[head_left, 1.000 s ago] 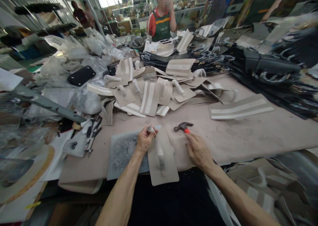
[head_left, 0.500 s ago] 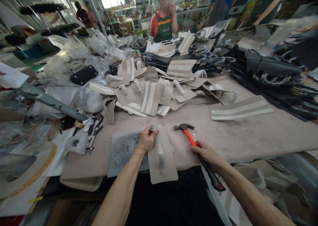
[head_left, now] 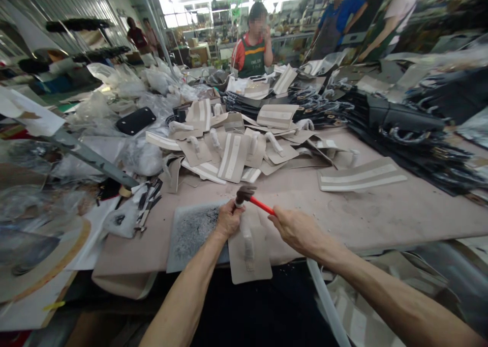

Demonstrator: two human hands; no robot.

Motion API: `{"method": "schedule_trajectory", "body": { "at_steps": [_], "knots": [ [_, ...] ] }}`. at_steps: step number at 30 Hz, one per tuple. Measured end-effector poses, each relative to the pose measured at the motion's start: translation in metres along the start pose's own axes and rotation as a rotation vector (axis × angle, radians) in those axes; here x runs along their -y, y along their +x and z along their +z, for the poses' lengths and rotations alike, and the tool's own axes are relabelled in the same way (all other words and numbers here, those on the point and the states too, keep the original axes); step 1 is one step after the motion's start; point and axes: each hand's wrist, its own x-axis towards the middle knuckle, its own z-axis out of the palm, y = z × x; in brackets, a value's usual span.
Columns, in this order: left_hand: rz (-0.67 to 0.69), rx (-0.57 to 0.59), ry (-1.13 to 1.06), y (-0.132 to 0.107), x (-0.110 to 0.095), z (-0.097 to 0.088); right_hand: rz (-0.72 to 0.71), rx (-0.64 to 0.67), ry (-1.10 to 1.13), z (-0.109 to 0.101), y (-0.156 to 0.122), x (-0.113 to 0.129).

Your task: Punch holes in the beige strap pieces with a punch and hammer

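Note:
My left hand (head_left: 227,219) is closed around a small metal punch held upright on a beige leather piece (head_left: 249,253) that lies at the table's front edge. The punch is almost hidden under the hammer head. My right hand (head_left: 295,230) grips the red handle of a hammer (head_left: 249,197). The dark hammer head sits right on top of the punch, just above my left fist. Under the left part of the beige piece lies a grey pitted cutting pad (head_left: 190,232).
A heap of beige leather pieces (head_left: 232,148) fills the table's middle, with a long striped strip (head_left: 360,174) to the right. Black bags (head_left: 412,118) are stacked at the far right, plastic bags (head_left: 129,90) at the left. A person in a green apron (head_left: 253,47) stands across the table.
My right hand picked the hammer up from the table, raised it and swung its head left onto the punch in my left hand. The left hand stayed in place.

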Motion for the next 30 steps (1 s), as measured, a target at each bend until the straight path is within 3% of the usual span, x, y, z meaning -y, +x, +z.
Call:
{"method": "schedule_trajectory", "body": {
  "at_steps": [2,5,7,8,9,12,14,17,20,23,25,27,28,30],
  "knots": [
    [0.001,0.007,0.002,0.000,0.000,0.000,-0.032,-0.027,-0.015,-0.019,0.002,0.003],
    [0.034,0.013,0.001,-0.001,-0.001,-0.001,-0.010,-0.351,0.142,-0.047,0.005,0.014],
    [0.041,0.010,0.000,0.000,-0.001,-0.001,0.016,-0.565,0.262,-0.052,0.005,0.020],
    [0.039,0.009,0.000,0.000,0.000,0.000,0.013,-0.588,0.280,-0.048,0.005,0.021],
    [0.032,0.008,0.000,0.000,0.001,0.000,0.004,-0.527,0.258,-0.042,0.004,0.021],
    [-0.003,0.016,0.001,0.000,0.005,0.002,-0.005,-0.065,0.028,-0.012,0.001,0.013],
    [-0.007,0.019,-0.007,0.000,0.007,0.003,0.011,0.122,-0.083,0.005,-0.002,0.001],
    [0.017,0.016,-0.026,-0.001,0.005,0.002,0.063,0.127,-0.055,0.025,-0.006,-0.021],
    [0.020,0.026,-0.039,-0.001,0.002,0.000,0.203,0.166,0.053,0.047,-0.012,-0.046],
    [0.013,0.029,-0.053,0.000,0.001,-0.001,0.290,0.134,-0.040,0.069,-0.017,-0.060],
    [0.007,0.017,-0.067,0.000,0.000,-0.002,0.195,-0.024,-0.124,0.075,-0.018,-0.054],
    [-0.009,0.004,-0.083,0.000,0.000,-0.002,-0.077,-0.164,-0.121,0.073,-0.015,-0.036],
    [-0.022,-0.002,-0.094,0.000,-0.001,-0.001,-0.252,-0.168,-0.107,0.070,-0.012,-0.024],
    [-0.058,-0.012,-0.125,0.001,-0.001,0.000,-0.588,-0.059,-0.099,0.064,-0.004,0.002]
  ]
}}
